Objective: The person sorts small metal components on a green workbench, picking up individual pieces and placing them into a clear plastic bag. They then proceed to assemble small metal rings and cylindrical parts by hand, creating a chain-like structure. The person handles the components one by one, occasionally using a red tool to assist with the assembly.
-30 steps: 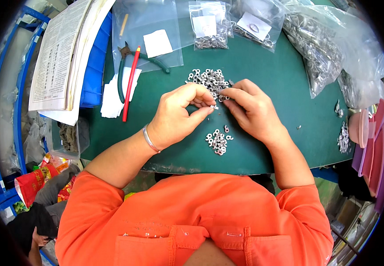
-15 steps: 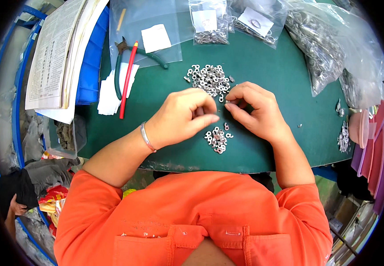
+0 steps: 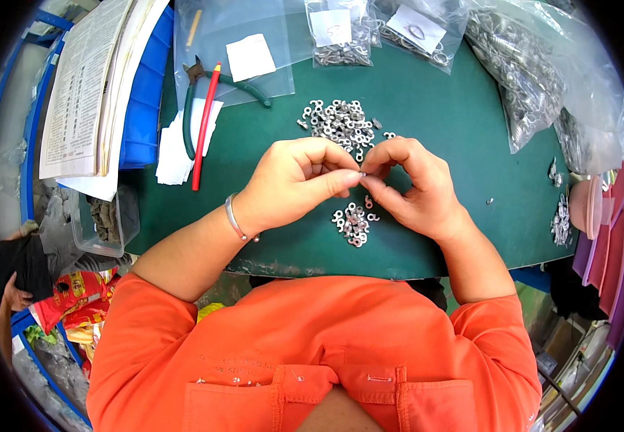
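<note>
Small metal rings are the work: one tiny piece is pinched between the fingertips of the left hand and right hand, above the green table near its front edge. Fitting seems underway; next likely calls for steady pressure, then dropping it on the small pile, the larger pile lying farther back.
</note>
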{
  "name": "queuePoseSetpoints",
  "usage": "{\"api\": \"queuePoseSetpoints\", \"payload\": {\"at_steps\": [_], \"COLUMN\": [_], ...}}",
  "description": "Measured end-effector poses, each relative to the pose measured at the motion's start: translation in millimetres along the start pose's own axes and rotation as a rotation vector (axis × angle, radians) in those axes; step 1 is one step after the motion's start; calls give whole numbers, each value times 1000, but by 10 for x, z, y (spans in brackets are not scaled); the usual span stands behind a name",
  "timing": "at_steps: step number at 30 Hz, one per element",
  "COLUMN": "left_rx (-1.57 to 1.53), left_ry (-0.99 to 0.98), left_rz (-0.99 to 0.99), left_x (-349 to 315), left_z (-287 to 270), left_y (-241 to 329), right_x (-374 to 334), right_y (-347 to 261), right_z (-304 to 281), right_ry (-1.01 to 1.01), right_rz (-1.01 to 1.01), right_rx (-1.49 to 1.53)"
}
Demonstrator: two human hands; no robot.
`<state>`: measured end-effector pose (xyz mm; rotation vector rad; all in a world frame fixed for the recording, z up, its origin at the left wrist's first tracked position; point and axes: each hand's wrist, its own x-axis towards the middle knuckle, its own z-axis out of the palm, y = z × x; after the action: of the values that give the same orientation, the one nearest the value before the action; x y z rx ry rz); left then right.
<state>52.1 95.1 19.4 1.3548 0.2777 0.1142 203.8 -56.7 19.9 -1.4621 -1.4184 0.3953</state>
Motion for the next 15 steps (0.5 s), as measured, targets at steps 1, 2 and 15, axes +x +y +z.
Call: {"api": "queuePoseSetpoints", "payload": {"at_steps": [1, 2, 15], "left_rx": [-7, -13, -38], "left_ry": [3, 6, 48], "left_rz": [-14, -27, -78], "left_x": [1, 2, 23], "left_z": [-9, -13, -8], "left_y": [8, 14, 10], "right_x": [-2, -4, 60], "right_y": [2, 6, 2], "right_z": [-4, -10, -5], "right_ry": [-5, -10, -54], "right_rz": [-7, -14, 61], "right_rx": [-10, -20, -289]}}
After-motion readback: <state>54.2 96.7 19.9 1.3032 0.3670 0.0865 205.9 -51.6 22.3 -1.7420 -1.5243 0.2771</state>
